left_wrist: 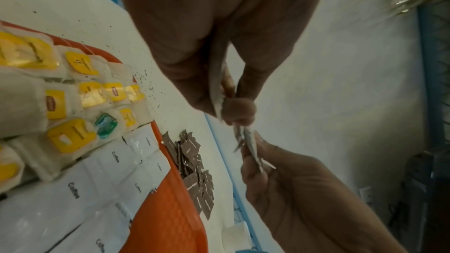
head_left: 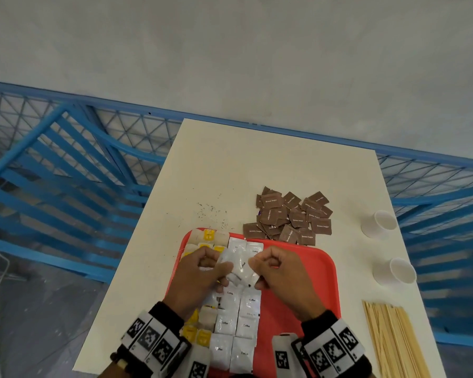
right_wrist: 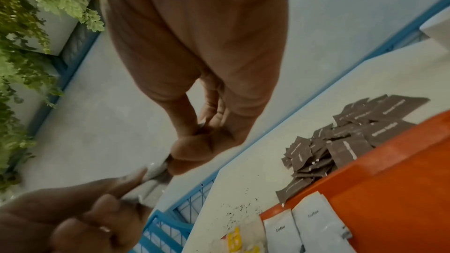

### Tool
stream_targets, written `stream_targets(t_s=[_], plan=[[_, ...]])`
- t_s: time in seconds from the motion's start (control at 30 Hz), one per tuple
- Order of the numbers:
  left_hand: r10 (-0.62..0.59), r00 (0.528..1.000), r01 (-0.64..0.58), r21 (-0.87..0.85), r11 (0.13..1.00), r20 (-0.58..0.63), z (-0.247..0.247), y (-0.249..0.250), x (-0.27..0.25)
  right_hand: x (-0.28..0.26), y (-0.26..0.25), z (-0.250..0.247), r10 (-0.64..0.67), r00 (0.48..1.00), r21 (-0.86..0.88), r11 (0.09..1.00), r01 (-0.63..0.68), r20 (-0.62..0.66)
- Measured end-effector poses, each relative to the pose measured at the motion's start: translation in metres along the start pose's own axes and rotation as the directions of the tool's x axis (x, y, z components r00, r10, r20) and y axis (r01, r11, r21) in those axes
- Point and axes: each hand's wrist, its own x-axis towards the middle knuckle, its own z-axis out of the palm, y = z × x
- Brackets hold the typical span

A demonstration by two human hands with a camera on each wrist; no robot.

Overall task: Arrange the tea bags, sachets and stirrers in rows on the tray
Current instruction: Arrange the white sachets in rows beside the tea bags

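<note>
A red tray [head_left: 306, 271] lies on the cream table. Tea bags [head_left: 208, 236] with yellow tags fill its left side, and white coffee sachets [head_left: 246, 327] run in two rows beside them. Above the tray my left hand [head_left: 202, 271] and right hand [head_left: 273, 268] both pinch a small bunch of white coffee sachets [head_left: 239, 266]. The left wrist view shows those held sachets [left_wrist: 246, 139] edge-on between the fingertips of both hands. Brown sugar sachets [head_left: 290, 216] are heaped behind the tray. Wooden stirrers [head_left: 393, 339] lie in a bundle at the right.
Two white paper cups [head_left: 380, 223] [head_left: 396, 271] stand near the table's right edge. Dark crumbs [head_left: 210, 211] are scattered behind the tray. A blue metal railing [head_left: 66, 165] surrounds the table. The right half of the tray is bare.
</note>
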Motion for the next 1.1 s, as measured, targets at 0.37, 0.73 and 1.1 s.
stream_targets(t_s=[0.37,0.73,1.1], plan=[[0.094,0.988,-0.124,0.259,0.958,0.123,-0.014,0.007,0.008,-0.003,0.014,-0.005,-0.049,0.993,-0.132,0.989,0.063,0.111],[-0.065,0.993,0.081,0.172,0.982,-0.098,-0.062,-0.037,-0.004,0.005,0.096,0.044,0.29,0.937,-0.302,0.927,-0.224,0.196],[-0.096,0.993,0.106,0.161,0.981,-0.071,-0.064,-0.043,-0.006,0.006,0.113,0.054,0.245,0.968,-0.388,0.898,-0.207,0.051]])
